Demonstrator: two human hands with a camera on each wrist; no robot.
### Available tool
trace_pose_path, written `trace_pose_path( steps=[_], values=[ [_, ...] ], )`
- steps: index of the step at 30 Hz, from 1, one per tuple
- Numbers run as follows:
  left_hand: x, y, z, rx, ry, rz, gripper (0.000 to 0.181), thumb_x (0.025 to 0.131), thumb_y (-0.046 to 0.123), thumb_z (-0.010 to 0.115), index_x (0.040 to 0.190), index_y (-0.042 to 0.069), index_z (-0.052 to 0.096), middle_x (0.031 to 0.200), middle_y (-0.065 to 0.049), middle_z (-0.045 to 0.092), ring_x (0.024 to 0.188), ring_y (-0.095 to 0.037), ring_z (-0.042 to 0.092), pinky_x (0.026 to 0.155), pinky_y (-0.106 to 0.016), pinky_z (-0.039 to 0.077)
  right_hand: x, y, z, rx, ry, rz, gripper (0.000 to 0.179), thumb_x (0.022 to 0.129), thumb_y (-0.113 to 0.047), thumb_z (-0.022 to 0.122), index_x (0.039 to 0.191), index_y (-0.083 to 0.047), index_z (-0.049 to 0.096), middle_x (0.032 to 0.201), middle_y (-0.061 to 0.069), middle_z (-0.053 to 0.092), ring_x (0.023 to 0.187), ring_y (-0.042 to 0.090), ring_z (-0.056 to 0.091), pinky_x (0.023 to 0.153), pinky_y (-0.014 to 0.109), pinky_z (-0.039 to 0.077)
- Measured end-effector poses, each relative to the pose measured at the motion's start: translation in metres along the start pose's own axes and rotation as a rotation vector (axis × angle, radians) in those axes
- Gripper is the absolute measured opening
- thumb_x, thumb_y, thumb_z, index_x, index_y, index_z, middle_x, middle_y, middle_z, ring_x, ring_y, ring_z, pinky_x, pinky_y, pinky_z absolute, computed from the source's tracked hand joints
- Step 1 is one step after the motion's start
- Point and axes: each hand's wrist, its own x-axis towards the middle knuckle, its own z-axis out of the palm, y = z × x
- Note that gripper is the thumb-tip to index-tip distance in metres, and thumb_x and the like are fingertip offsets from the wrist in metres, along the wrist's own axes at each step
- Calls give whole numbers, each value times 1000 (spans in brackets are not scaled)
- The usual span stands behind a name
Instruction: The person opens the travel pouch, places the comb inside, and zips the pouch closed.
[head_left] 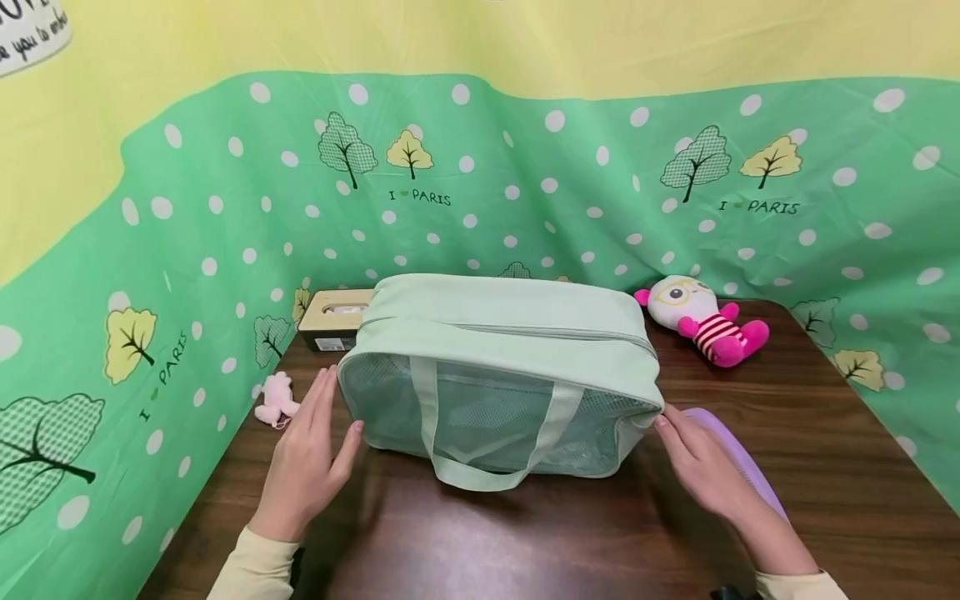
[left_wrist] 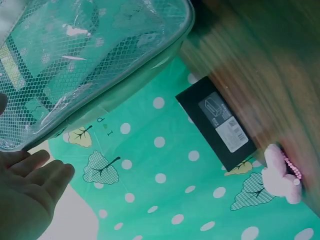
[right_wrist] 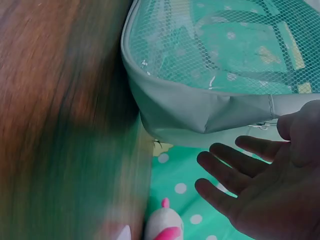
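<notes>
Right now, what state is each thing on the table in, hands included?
Mesh bag: upright on the table, zipped shut, handle hanging down its front.
Left hand: open, fingers straight beside the bag's left end.
Right hand: open, fingertips at the bag's right corner.
Tissue box: behind the bag, a tissue showing in its slot.
Striped plush doll: lying down.
Small pink plush: lying at the table's left edge.

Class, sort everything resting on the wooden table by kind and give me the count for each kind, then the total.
Bags: 1, the green mesh bag
Soft toys: 2, the white and pink doll, the small pink toy
Boxes: 1, the tissue box
Purple things, partly hidden: 1
Total: 5
</notes>
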Motion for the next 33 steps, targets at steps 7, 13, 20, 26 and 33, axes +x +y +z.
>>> trace_pose_path(
  steps=[7, 13, 20, 26, 33],
  values=[
    [14, 4, 5, -32, 73, 9, 65, 106, 40, 43, 151, -7, 43, 144, -29, 56, 124, -44, 61, 116, -17, 29, 4, 0, 2, 70, -11, 84, 45, 108, -12, 42, 142, 16, 50, 134, 34, 60, 123, 10, 57, 90, -2, 24],
    [22, 6, 8, -51, 118, 20, 63, 107, 38, 43, 150, -7, 45, 143, -26, 57, 121, -43, 63, 114, -16, 30, 8, -1, 4, 139, -20, 122, 46, 110, -15, 39, 144, 14, 49, 136, 33, 60, 115, -17, 45, 90, 0, 28],
    [34, 9, 15, -76, 196, 73, 57, 106, 32, 47, 146, -9, 50, 139, -27, 60, 120, -44, 63, 115, -17, 29, 13, -2, 4, 157, -40, 173, 45, 111, -16, 37, 141, 13, 54, 132, 30, 64, 111, -16, 50, 87, 4, 35],
    [45, 13, 25, -55, 297, 92, 49, 104, 26, 51, 139, -9, 58, 131, -25, 66, 113, -43, 67, 114, -20, 34, 17, -4, 3, 185, -8, 194, 42, 110, -14, 41, 137, 14, 57, 126, 27, 68, 106, -17, 51, 85, 4, 36],
    [54, 13, 40, -18, 534, 60, 43, 105, 32, 54, 118, -5, 72, 109, -19, 76, 92, -38, 75, 102, -16, 44, 23, -9, 3, 204, 5, 281, 42, 107, -13, 47, 137, 14, 57, 126, 27, 67, 97, -16, 49, 80, 6, 39]
  ],
)
